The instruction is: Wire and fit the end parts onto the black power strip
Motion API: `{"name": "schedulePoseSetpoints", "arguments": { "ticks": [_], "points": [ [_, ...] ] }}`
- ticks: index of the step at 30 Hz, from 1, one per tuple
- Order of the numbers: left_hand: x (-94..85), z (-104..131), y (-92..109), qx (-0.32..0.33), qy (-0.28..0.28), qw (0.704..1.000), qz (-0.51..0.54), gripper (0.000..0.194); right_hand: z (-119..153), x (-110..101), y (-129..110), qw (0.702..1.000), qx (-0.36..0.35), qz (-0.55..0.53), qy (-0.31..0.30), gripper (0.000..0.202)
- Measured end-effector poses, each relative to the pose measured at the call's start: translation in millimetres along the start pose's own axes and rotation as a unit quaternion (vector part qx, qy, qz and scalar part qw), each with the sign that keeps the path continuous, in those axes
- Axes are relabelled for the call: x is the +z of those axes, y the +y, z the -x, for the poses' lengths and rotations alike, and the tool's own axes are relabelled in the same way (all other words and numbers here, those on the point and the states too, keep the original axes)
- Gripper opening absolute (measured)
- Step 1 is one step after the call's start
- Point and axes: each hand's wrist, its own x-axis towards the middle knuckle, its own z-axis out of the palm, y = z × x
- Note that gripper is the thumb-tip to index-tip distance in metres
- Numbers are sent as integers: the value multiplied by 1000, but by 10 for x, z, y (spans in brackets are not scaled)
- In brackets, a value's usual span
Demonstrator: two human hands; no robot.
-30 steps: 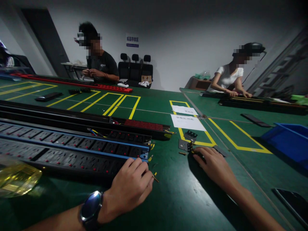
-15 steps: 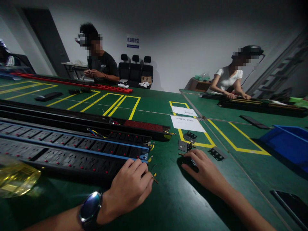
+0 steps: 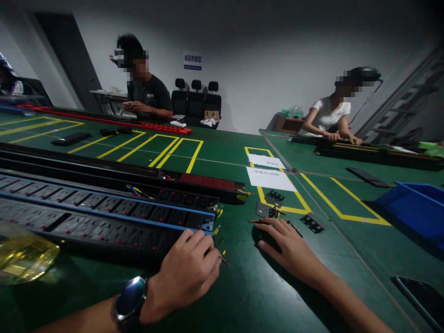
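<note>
My left hand (image 3: pixel 192 273), a watch (image 3: pixel 131 296) on its wrist, is closed over the right end of the nearest black power strip (image 3: pixel 121 238), its fingers curled and partly hiding that end. A thin brass-coloured tip (image 3: pixel 224 260) and a bit of yellow-green wire (image 3: pixel 223 252) stick out beside these fingers. My right hand (image 3: pixel 284 240) lies low over the table, fingers stretched and thumb apart. Under its fingertips is a thin brass-coloured rod (image 3: pixel 255 221), mostly hidden. Just beyond lie black perforated brackets (image 3: pixel 264 210), with another bracket (image 3: pixel 313 223) to the right.
More strips, one blue-edged (image 3: pixel 138 203) and one with red sockets (image 3: pixel 208 181), lie behind. White paper sheets (image 3: pixel 270 179) lie on the green table (image 3: pixel 239 296). A blue bin (image 3: pixel 412 208) and phone (image 3: pixel 421 298) are right, a yellow transparent object (image 3: pixel 27 256) left. Two co-workers sit opposite.
My right hand has shifted slightly, its fingers spreading further over the thin rod, which now shows more at the left. My left hand stays in place on the strip.
</note>
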Motion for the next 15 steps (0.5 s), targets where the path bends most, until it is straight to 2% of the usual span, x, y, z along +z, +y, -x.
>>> {"name": "schedulePoseSetpoints", "arguments": {
  "ticks": [3, 5, 7, 11, 15],
  "points": [
    [5, 1, -1, -1, 2, 1000, 0, 14, 4, 33, 4, 999, 10, 11, 45, 44],
    [8, 0, -2, 0, 4, 1000, 1, 14, 3, 57, 11, 998, 13, 34, 53, 55],
    [9, -3, -1, 1, 6, 1000, 3, 14, 0, 80, 32, 998, 10, 54, 28, 62],
    [8, -5, -1, 4, 9, 1000, 1, 13, 5, 120, 109, 997, -7, 63, -41, 62],
    [10, 1, -3, 1, 5, 1000, -2, 13, 11, 142, 134, 997, -3, 56, -47, 60]
  ]
}}
